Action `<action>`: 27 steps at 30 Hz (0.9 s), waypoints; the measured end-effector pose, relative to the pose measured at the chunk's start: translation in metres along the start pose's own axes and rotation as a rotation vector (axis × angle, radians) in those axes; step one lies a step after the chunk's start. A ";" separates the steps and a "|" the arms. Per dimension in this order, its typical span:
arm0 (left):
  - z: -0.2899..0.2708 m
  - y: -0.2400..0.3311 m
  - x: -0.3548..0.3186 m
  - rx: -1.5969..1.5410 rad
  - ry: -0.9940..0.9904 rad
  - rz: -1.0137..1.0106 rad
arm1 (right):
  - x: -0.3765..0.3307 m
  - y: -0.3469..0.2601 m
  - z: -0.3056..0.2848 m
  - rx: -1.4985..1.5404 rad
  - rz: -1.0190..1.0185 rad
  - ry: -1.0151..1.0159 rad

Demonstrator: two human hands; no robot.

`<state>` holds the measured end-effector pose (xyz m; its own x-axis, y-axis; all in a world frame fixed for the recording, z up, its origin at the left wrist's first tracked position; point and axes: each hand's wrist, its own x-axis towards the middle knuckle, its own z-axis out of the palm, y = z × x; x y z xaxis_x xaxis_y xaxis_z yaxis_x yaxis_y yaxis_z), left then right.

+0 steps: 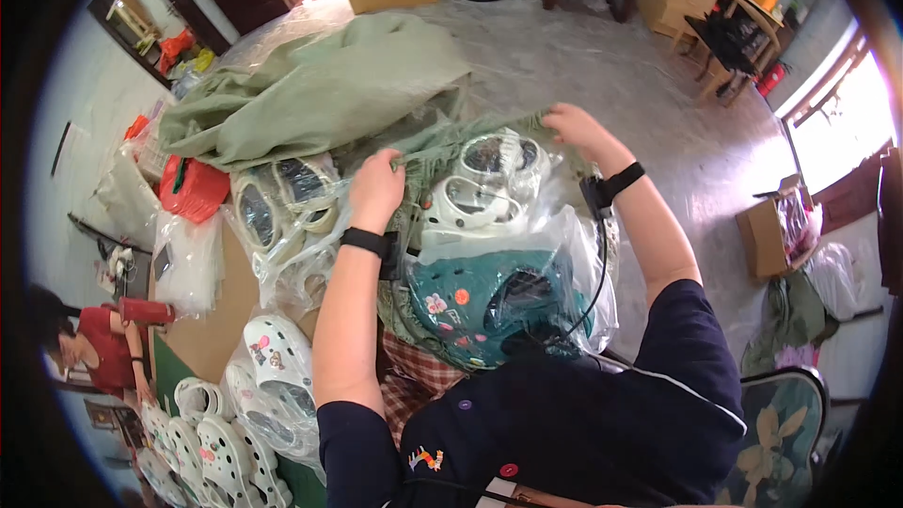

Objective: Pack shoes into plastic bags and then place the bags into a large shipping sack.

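Observation:
In front of me is a green woven sack [442,166] with its mouth spread wide. My left hand [378,190] is closed on the near-left part of its rim, and my right hand [576,127] grips the rim farther off to the right. Between my hands, inside the sack, lie white clogs [480,202] in clear plastic bags. Nearer my body is a large dark-teal clog [470,306] with colourful charms, also wrapped in clear plastic. Another plastic-wrapped pair of cream clogs [282,202] lies left of my left hand.
White clogs with charms [278,357] crowd the table at lower left, where a person in red [108,348] reaches in. A large green cloth [329,85] lies beyond the sack. There is a red plastic bag [193,190] at left and a cardboard box [777,230] on the right floor.

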<state>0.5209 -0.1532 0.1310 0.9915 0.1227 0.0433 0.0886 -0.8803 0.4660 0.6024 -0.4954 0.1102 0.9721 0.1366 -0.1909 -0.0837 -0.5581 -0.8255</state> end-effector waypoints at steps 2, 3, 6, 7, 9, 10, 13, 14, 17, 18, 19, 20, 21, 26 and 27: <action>-0.014 0.019 -0.027 0.283 0.038 0.136 | -0.037 -0.010 -0.023 0.379 -0.147 0.002; -0.016 0.029 -0.038 0.314 0.159 0.284 | -0.053 -0.015 -0.036 0.379 -0.129 0.022; -0.034 0.068 -0.076 0.160 0.199 0.588 | -0.096 -0.009 -0.047 0.329 -0.110 0.163; -0.037 0.079 -0.091 0.074 0.132 0.655 | -0.109 0.002 -0.040 0.060 -0.005 0.237; -0.029 0.088 -0.118 0.008 0.022 0.743 | -0.136 0.032 -0.013 -0.405 0.147 0.304; -0.020 0.090 -0.131 0.011 -0.033 0.764 | -0.143 0.057 0.004 -0.594 0.201 0.307; 0.000 0.100 -0.174 0.033 -0.170 0.826 | -0.133 0.153 0.006 -0.997 -0.052 0.012; 0.005 0.103 -0.185 0.062 -0.268 0.850 | -0.134 0.168 0.000 -0.327 0.186 0.367; 0.026 0.100 -0.202 0.327 -0.322 0.954 | -0.151 0.141 -0.018 0.629 0.195 0.674; 0.039 0.094 -0.195 0.311 -0.225 0.922 | -0.151 0.121 -0.031 0.857 0.133 0.692; 0.040 0.093 -0.182 0.301 -0.185 0.911 | -0.153 0.112 -0.034 0.852 0.134 0.688; 0.038 0.091 -0.168 0.296 -0.148 0.890 | -0.154 0.102 -0.031 0.770 0.085 0.669; 0.035 0.092 -0.155 0.308 -0.118 0.855 | -0.155 0.098 -0.031 0.685 0.035 0.652; 0.046 0.107 -0.119 0.415 0.016 0.731 | -0.119 0.111 -0.037 0.021 -0.069 0.603; 0.051 0.109 -0.125 0.407 0.026 0.730 | -0.116 0.108 -0.035 -0.011 -0.075 0.612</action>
<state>0.4116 -0.2884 0.1311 0.8113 -0.5363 0.2328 -0.5425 -0.8390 -0.0423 0.4886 -0.5998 0.0616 0.9249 -0.3174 0.2093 -0.0116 -0.5737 -0.8190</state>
